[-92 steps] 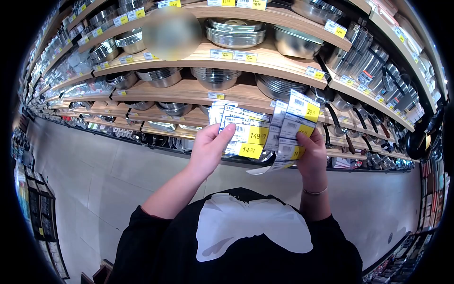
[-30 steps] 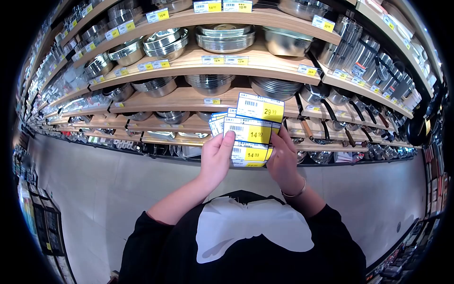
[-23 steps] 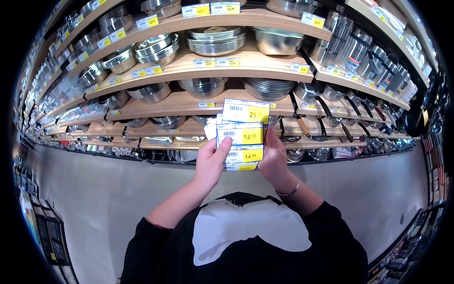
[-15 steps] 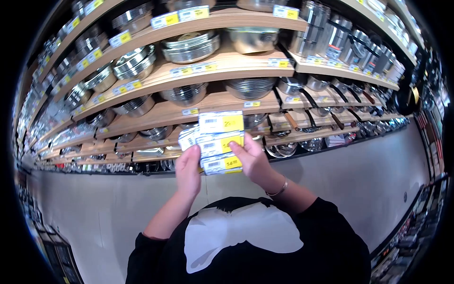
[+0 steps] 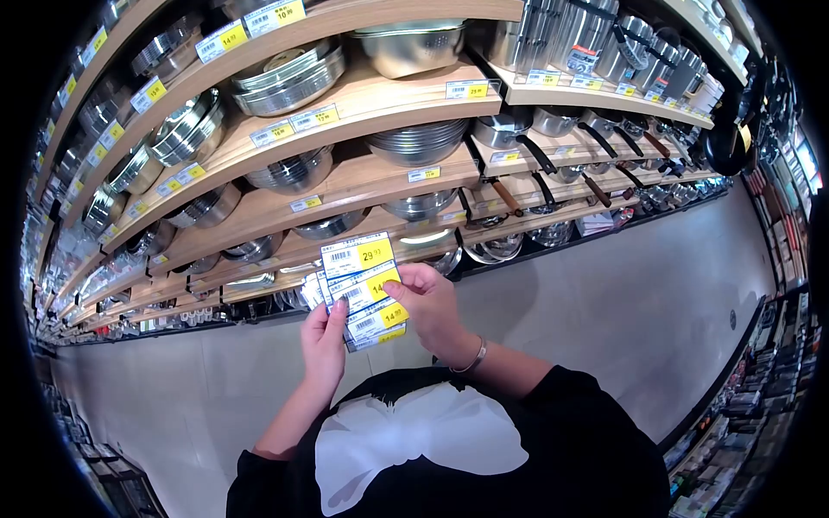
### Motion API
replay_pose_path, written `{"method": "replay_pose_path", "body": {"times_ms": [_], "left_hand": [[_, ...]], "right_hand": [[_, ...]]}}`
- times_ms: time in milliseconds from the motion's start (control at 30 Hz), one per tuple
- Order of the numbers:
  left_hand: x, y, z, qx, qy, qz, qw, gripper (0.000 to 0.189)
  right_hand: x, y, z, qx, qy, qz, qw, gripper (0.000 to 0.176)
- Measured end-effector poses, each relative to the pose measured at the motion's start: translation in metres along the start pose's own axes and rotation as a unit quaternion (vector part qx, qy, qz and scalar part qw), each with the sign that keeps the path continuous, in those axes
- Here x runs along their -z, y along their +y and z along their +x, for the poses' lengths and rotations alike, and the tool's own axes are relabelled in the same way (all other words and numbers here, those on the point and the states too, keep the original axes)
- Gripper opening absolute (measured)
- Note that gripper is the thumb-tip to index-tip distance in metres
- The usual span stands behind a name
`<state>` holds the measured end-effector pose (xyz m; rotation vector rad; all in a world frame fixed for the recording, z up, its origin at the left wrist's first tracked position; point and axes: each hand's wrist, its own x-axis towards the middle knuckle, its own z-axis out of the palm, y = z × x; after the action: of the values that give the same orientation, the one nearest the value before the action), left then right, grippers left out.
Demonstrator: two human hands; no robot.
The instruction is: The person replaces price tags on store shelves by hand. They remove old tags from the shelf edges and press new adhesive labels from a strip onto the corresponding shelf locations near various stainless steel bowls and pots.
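Note:
A sheaf of white-and-yellow price labels (image 5: 354, 260) is held up in front of my chest, fanned so several printed prices show. My left hand (image 5: 325, 343) grips its lower left edge, thumb on the front. Behind that edge, more white labels (image 5: 313, 292) stick out to the left. My right hand (image 5: 429, 309) pinches the right edge, with the thumb lying over the middle label and the other fingers hidden behind. A bracelet (image 5: 473, 355) circles my right wrist.
Wooden shelves (image 5: 363, 142) ahead carry steel bowls (image 5: 419, 141), a rectangular basin (image 5: 409, 50) and price tags along their edges. Handled pots (image 5: 503, 129) and steel flasks (image 5: 586, 36) stand to the right. Grey floor (image 5: 561, 276) lies below, with more stocked shelving at lower right.
The view has turned, so the shelves sit lower left and tilted. Both hands and the labels have shifted left and slightly down in view, and another label shows at the bottom of the sheaf.

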<state>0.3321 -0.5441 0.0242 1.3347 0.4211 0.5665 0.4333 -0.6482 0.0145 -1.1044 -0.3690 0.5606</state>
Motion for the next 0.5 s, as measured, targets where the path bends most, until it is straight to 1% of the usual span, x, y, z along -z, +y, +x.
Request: {"method": "replay_pose_path", "body": {"times_ms": [67, 133, 200, 267, 367, 433, 467, 500], "left_hand": [[0.001, -0.005, 0.002, 0.013, -0.002, 0.001, 1.000, 0.022], [0.002, -0.010, 0.002, 0.025, -0.001, 0.003, 1.000, 0.022], [0.005, -0.016, 0.002, 0.016, 0.017, 0.022, 0.999, 0.021], [0.011, -0.019, 0.002, 0.022, 0.028, 0.042, 0.998, 0.020], [0.016, -0.024, 0.000, 0.030, 0.044, 0.071, 0.996, 0.020], [0.016, -0.026, 0.001, 0.057, 0.045, 0.061, 0.995, 0.019], [0.014, -0.028, 0.003, 0.060, 0.043, 0.063, 0.995, 0.019], [0.012, -0.030, 0.004, 0.086, 0.043, 0.073, 0.993, 0.019]], "right_hand": [[0.002, 0.002, 0.001, -0.023, 0.030, 0.080, 0.996, 0.011], [0.009, 0.009, 0.003, -0.034, 0.022, 0.091, 0.995, 0.011], [0.012, 0.014, 0.004, -0.043, 0.015, 0.103, 0.994, 0.012], [0.013, 0.018, 0.003, -0.067, -0.005, 0.137, 0.988, 0.015], [0.018, 0.025, 0.001, -0.100, -0.031, 0.107, 0.989, 0.018], [0.018, 0.035, -0.002, -0.092, -0.023, 0.116, 0.989, 0.017], [0.019, 0.041, -0.003, -0.110, -0.013, 0.117, 0.987, 0.017], [0.022, 0.047, -0.002, -0.127, -0.004, 0.118, 0.985, 0.017]]}}
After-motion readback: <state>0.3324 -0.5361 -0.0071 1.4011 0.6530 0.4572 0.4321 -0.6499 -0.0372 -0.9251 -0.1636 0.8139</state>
